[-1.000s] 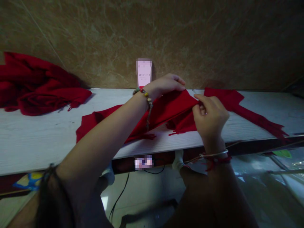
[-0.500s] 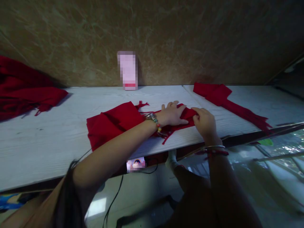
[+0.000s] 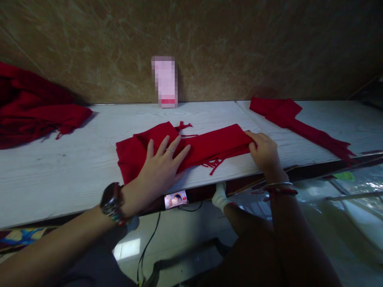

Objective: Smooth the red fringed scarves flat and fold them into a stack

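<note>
One long red fringed fabric strip (image 3: 218, 141), folded flat on the right and bunched on the left, lying across the middle of the white wood-grain table (image 3: 68, 175), close to the near edge. Left hand (image 3: 160, 169) palm down with fingers spread over the bunched part; right hand (image 3: 265, 153) pinching the folded right end between thumb and fingers. Red thread tassels (image 3: 214, 163) poking out on the near side, a few more on the far side. Well to the left, a crumpled heap of red cloth (image 3: 32, 107); to the far right, a flat folded red fabric piece (image 3: 284, 113).

Main risks, by judgement: misaligned layers from too hard a pull at the pinched end; creases pressed into the bunched part from uneven flattening; tassels trapped between layers from a careless tuck; with the near edge so close, a slip off the table from a sideways sweep.
</note>
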### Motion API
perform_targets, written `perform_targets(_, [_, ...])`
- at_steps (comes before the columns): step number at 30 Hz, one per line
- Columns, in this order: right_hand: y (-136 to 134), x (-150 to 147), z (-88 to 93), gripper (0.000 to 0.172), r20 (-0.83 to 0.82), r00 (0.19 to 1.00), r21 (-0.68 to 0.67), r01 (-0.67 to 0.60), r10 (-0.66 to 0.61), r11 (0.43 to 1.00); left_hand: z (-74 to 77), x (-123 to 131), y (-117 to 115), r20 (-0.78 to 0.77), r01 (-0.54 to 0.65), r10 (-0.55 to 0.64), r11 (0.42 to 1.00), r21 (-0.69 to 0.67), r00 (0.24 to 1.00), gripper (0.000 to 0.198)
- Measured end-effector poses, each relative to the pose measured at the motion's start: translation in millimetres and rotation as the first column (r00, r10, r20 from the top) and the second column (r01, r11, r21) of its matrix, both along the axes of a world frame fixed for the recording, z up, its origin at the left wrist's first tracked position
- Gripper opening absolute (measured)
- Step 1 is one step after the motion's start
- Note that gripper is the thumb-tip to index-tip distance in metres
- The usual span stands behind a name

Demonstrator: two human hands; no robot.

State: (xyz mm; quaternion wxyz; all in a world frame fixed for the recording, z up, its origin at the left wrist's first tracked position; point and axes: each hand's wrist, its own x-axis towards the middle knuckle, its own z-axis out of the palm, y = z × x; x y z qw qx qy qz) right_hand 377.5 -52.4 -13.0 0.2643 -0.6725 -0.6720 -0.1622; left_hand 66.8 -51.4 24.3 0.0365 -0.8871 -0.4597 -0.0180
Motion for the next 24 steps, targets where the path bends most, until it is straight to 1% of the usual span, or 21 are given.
perform_targets(2, [0, 2, -2.4, 0.046, -0.011, 1.000, -0.011, -0.001, 0.000, 1.000, 0.3, -27, -3, 0.064, -0.092, 0.092, 0.996, 0.008, 0.994, 0.072])
perform_targets(3, [0, 2, -2.5, 0.047, -0.014, 1.000, -0.019, -0.002, 0.002, 1.000, 1.0, -40, -2, 0.114, -0.134, 0.134, 0.991, -0.009, 0.984, 0.074])
perform_targets(5, [0, -2, 0.1, 0.050, -0.007, 1.000, -0.032, -0.008, 0.007, 0.999, 3.3, -64, 4, 0.232, -0.231, 0.244, 0.970, -0.081, 0.942, 0.071])
perform_targets(6, [0, -6, 2.7, 0.051, 0.003, 1.000, -0.035, -0.016, 0.016, 0.999, 4.9, -74, 8, 0.296, -0.285, 0.312, 0.949, -0.132, 0.903, 0.069])
perform_targets(8, [-2, -20, 9.6, 0.054, 0.029, 0.998, -0.034, -0.048, 0.049, 0.998, 8.2, -87, 16, 0.360, -0.362, 0.459, 0.881, -0.305, 0.812, 0.065])
perform_targets(10, [-2, -38, 16.6, 0.058, 0.064, 0.992, -0.046, -0.104, 0.106, 0.994, 11.3, -93, 22, 0.401, -0.376, 0.550, 0.818, -0.435, 0.733, 0.060])
perform_targets(11, [-3, -47, 19.5, 0.060, 0.082, 0.987, -0.065, -0.134, 0.140, 0.989, 12.4, -94, 24, 0.427, -0.369, 0.568, 0.805, -0.464, 0.703, 0.058])
perform_targets(13, [-3, -63, 24.2, 0.062, 0.106, 0.977, -0.111, -0.175, 0.186, 0.978, 12.4, -96, 26, 0.488, -0.354, 0.571, 0.809, -0.469, 0.660, 0.057])
perform_targets(14, [-3, -70, 26.1, 0.060, 0.111, 0.976, -0.123, -0.171, 0.185, 0.978, 10.9, -97, 27, 0.515, -0.340, 0.565, 0.815, -0.469, 0.645, 0.057])
perform_targets(16, [-3, -79, 29.7, 0.051, 0.106, 0.985, -0.103, -0.124, 0.135, 0.987, 4.6, -101, 30, 0.546, -0.292, 0.551, 0.821, -0.491, 0.631, 0.059])
perform_targets(18, [-3, -86, 32.7, 0.043, 0.082, 0.995, -0.045, -0.060, 0.064, 0.997, -4.7, -106, 34, 0.559, -0.220, 0.512, 0.833, -0.507, 0.652, 0.061])
perform_targets(20, [-1, -92, 33.5, 0.039, 0.059, 0.997, -0.020, -0.044, 0.045, 0.999, -14.1, -111, 38, 0.567, -0.153, 0.431, 0.868, -0.472, 0.702, 0.063])
perform_targets(22, [3, -98, 31.2, 0.038, 0.059, 0.995, -0.067, -0.071, 0.075, 0.995, -20.4, -114, 40, 0.558, -0.137, 0.339, 0.918, -0.372, 0.757, 0.062])
perform_targets(23, [5, -100, 29.0, 0.038, 0.069, 0.993, -0.117, -0.085, 0.094, 0.989, -21.9, -115, 41, 0.542, -0.163, 0.320, 0.934, -0.318, 0.777, 0.061])
perform_targets(24, [7, -102, 26.5, 0.038, 0.079, 0.991, -0.176, -0.090, 0.106, 0.980, -22.2, -115, 42, 0.522, -0.207, 0.329, 0.938, -0.278, 0.787, 0.060])
